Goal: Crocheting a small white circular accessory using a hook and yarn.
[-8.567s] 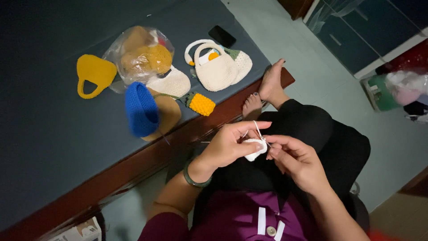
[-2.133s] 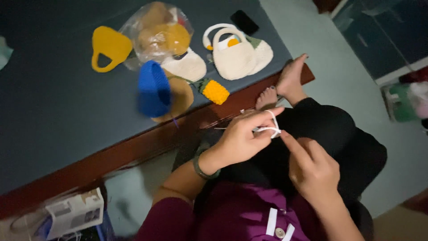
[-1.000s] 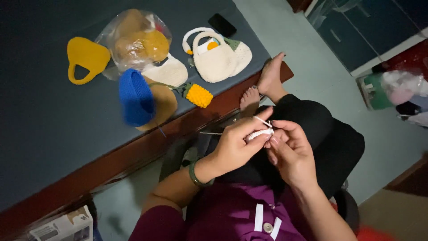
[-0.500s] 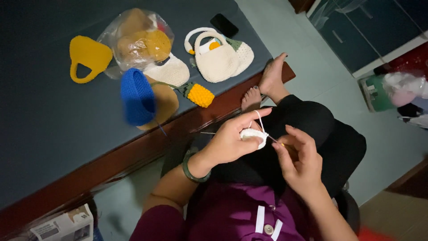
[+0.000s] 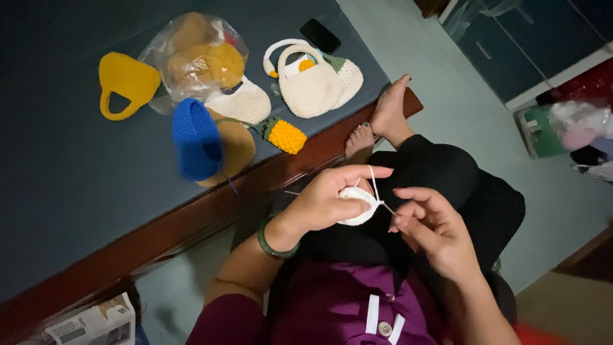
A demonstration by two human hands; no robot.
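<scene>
My left hand (image 5: 325,201) pinches a small white crocheted piece (image 5: 359,206) over my lap, with white yarn looped across its index finger. Just to the right, my right hand (image 5: 434,231) holds a thin crochet hook whose tip meets the white piece. A green bangle (image 5: 271,241) circles my left wrist. I sit cross-legged in black trousers, with bare feet (image 5: 386,118) resting against the table's edge.
A dark table with a wooden edge (image 5: 211,204) holds crocheted things: a yellow bag (image 5: 124,83), a blue pouch (image 5: 195,137), a cream bag (image 5: 313,86), a small yellow pineapple piece (image 5: 284,135), a plastic bag of yarn (image 5: 195,57) and a black phone (image 5: 320,35). A cardboard box (image 5: 96,322) sits at bottom left.
My right hand has drawn slightly away from the white piece and back, working the hook. The view shifts a little; the things on the table stay put.
</scene>
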